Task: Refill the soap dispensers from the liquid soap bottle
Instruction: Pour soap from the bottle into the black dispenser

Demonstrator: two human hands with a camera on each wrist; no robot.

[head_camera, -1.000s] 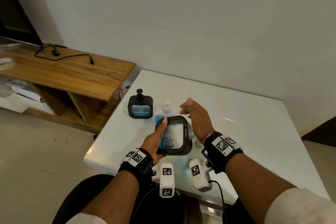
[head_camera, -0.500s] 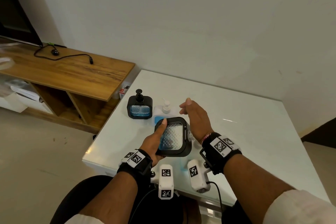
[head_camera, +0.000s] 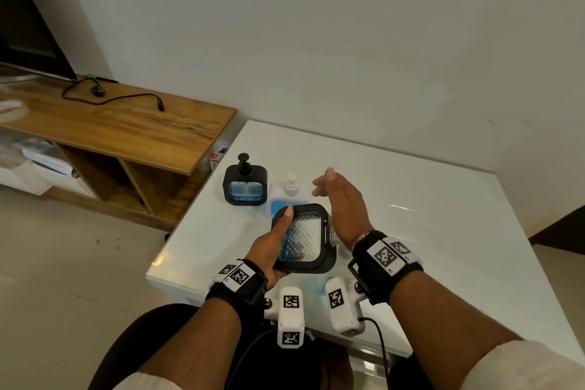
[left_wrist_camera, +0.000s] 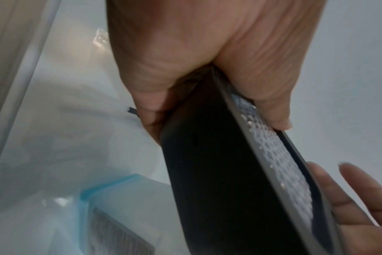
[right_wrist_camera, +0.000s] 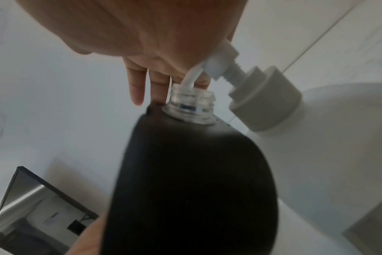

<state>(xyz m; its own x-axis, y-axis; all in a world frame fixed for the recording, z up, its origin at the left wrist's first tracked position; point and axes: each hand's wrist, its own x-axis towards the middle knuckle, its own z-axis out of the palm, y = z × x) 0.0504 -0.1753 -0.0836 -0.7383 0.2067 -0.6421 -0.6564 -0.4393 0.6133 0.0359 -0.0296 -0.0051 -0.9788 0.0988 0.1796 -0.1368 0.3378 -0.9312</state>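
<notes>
My left hand (head_camera: pixel 269 250) grips a black square soap dispenser (head_camera: pixel 304 237), tilted above the table's near edge, thumb lying on its textured clear face (left_wrist_camera: pixel 279 165). Its pump is off; the bare clear threaded neck (right_wrist_camera: pixel 190 105) points right, toward my right hand (head_camera: pixel 340 203). That hand hovers open beside it with straight fingers and holds nothing. The white liquid soap bottle (head_camera: pixel 289 196), with a blue label and its pump (right_wrist_camera: pixel 260 103) on, stands just behind the held dispenser. Whether its spout touches the neck I cannot tell. A second black dispenser (head_camera: pixel 245 185) with its pump stands left of the bottle.
The white glossy table (head_camera: pixel 427 215) stretches to the right and back toward the wall. A wooden cabinet (head_camera: pixel 110 127) with a black cable (head_camera: pixel 110 98) and a dark screen (head_camera: pixel 28 35) stands to the left, beyond the table's left edge.
Almost nothing has moved. The held dispenser has tipped slightly in my left hand, and my right hand stays open beside it.
</notes>
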